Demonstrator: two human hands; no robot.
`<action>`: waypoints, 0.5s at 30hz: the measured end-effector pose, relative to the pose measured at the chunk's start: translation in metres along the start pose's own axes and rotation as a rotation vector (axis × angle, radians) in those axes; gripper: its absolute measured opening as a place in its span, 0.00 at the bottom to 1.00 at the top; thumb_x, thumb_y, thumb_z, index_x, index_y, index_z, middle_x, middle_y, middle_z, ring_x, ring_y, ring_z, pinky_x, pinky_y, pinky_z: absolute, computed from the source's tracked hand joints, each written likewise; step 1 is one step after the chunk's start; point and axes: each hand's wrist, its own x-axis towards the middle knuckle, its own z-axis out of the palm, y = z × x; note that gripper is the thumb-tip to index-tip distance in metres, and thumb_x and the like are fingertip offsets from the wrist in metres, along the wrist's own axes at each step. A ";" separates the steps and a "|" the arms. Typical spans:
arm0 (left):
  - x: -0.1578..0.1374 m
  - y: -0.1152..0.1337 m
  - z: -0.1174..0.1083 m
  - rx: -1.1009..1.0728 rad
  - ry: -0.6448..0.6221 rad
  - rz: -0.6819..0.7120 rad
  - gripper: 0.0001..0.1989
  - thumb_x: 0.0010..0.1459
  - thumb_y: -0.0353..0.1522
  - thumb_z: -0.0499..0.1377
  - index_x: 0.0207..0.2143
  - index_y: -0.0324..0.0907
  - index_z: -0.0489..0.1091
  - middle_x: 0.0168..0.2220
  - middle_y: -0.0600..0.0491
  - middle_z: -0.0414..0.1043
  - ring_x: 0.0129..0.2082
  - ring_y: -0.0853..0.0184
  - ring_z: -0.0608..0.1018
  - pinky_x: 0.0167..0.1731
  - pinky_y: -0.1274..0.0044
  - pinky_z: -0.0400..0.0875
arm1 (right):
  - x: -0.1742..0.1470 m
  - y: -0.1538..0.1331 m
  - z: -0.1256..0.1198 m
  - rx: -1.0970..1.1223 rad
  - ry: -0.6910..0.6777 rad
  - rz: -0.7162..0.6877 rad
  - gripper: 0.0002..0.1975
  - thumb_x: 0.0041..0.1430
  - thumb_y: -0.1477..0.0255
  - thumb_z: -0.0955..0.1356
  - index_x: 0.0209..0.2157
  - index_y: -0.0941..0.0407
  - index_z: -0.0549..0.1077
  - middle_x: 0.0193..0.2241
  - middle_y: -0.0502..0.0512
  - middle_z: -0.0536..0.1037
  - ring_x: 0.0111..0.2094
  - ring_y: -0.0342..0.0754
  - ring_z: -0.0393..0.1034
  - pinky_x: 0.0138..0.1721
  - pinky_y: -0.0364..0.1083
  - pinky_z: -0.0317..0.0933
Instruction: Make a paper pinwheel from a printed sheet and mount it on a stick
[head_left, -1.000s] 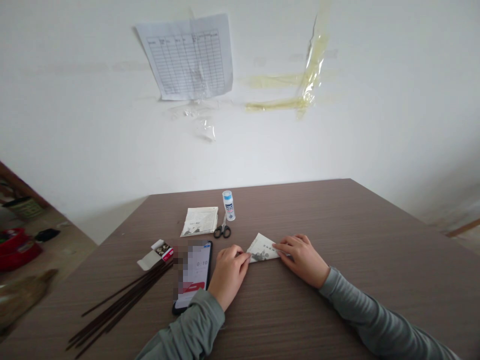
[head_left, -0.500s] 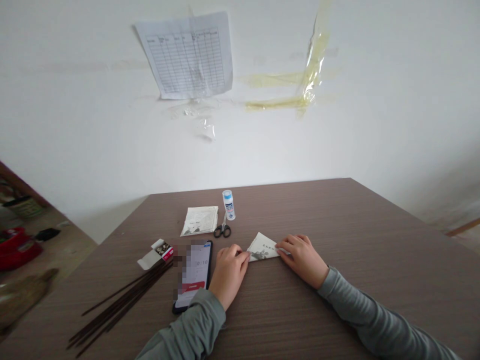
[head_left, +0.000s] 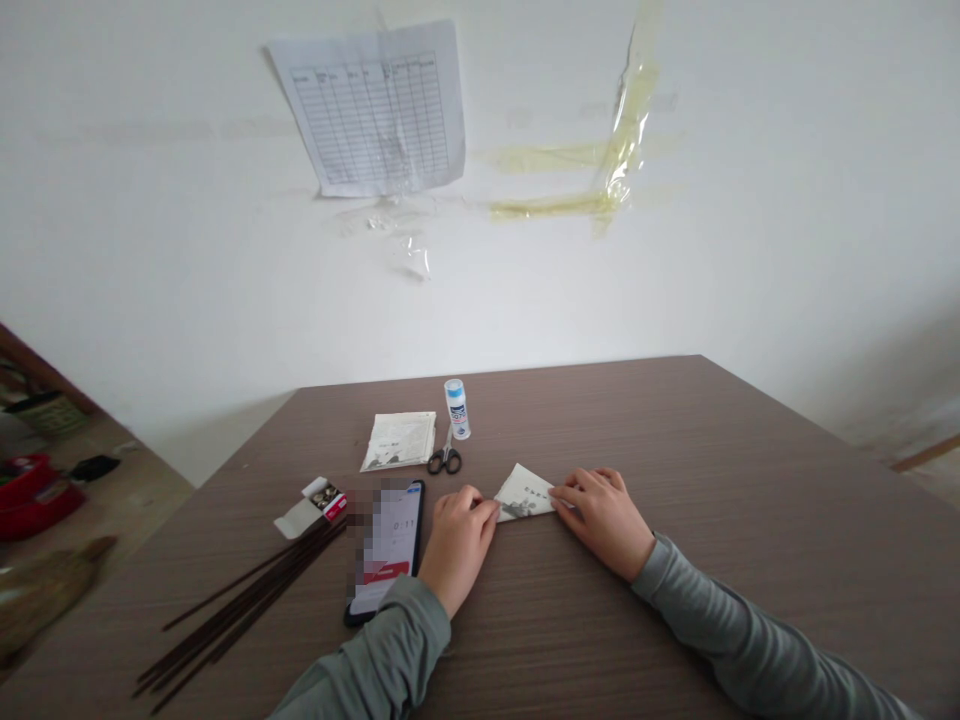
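A small sheet of printed paper (head_left: 523, 494), folded to a triangle with its point away from me, lies on the brown table. My left hand (head_left: 459, 545) pinches its left corner, fingers bent together. At the right corner, my right hand (head_left: 602, 515) presses the paper between thumb and fingertips. Just left of my left hand lies a phone (head_left: 386, 560) with a running timer on its screen. Beyond the hands are black-handled scissors (head_left: 445, 460), partly behind a white glue bottle (head_left: 457, 410), and a stack of similar paper squares (head_left: 399, 441).
Several thin dark brown sticks (head_left: 240, 610) lie at the table's left, near a small open box (head_left: 324, 500) with tiny metallic-looking pieces. The table (head_left: 712, 450) meets a white wall bearing a taped printed chart (head_left: 375, 110). A red basin (head_left: 37, 497) stands on the floor at left.
Both hands stay almost still on the folded paper's corners. The phone's timer has gone from 0:10 to 0:11.
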 end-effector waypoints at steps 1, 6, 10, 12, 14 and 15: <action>0.000 0.001 -0.001 0.007 0.000 -0.002 0.14 0.84 0.30 0.68 0.51 0.51 0.97 0.50 0.45 0.91 0.53 0.49 0.93 0.61 0.56 0.89 | 0.000 -0.001 0.000 -0.013 0.005 -0.001 0.14 0.87 0.68 0.74 0.54 0.44 0.97 0.49 0.61 0.94 0.51 0.63 0.89 0.68 0.64 0.75; 0.002 0.009 -0.005 0.053 0.000 -0.015 0.14 0.84 0.28 0.68 0.49 0.50 0.96 0.49 0.47 0.91 0.53 0.51 0.94 0.63 0.58 0.88 | -0.002 -0.006 -0.002 -0.076 0.046 -0.023 0.15 0.87 0.71 0.74 0.52 0.44 0.97 0.48 0.58 0.94 0.51 0.59 0.89 0.68 0.61 0.73; 0.004 0.015 -0.010 0.092 -0.039 -0.027 0.15 0.84 0.27 0.67 0.48 0.48 0.95 0.50 0.46 0.92 0.54 0.50 0.94 0.64 0.57 0.86 | -0.002 -0.007 -0.002 -0.088 0.066 -0.032 0.16 0.87 0.71 0.73 0.51 0.44 0.97 0.48 0.58 0.94 0.50 0.59 0.89 0.66 0.61 0.72; 0.005 0.019 -0.012 0.115 -0.062 -0.037 0.15 0.83 0.26 0.66 0.48 0.48 0.94 0.51 0.46 0.92 0.56 0.50 0.94 0.67 0.56 0.85 | -0.002 -0.008 -0.003 -0.085 0.068 -0.034 0.17 0.87 0.71 0.72 0.51 0.43 0.97 0.48 0.59 0.94 0.50 0.59 0.88 0.66 0.61 0.72; 0.007 0.022 -0.015 0.134 -0.085 -0.051 0.14 0.82 0.25 0.67 0.49 0.48 0.94 0.53 0.45 0.92 0.58 0.48 0.94 0.69 0.54 0.85 | -0.002 -0.009 -0.004 -0.080 0.062 -0.032 0.17 0.87 0.71 0.72 0.52 0.43 0.97 0.48 0.59 0.94 0.50 0.59 0.88 0.66 0.61 0.72; 0.008 0.024 -0.016 0.143 -0.098 -0.058 0.13 0.81 0.25 0.67 0.49 0.47 0.93 0.54 0.44 0.92 0.59 0.47 0.94 0.69 0.53 0.85 | -0.003 -0.009 -0.005 -0.077 0.056 -0.029 0.17 0.87 0.71 0.72 0.52 0.43 0.97 0.48 0.59 0.94 0.50 0.59 0.88 0.66 0.60 0.72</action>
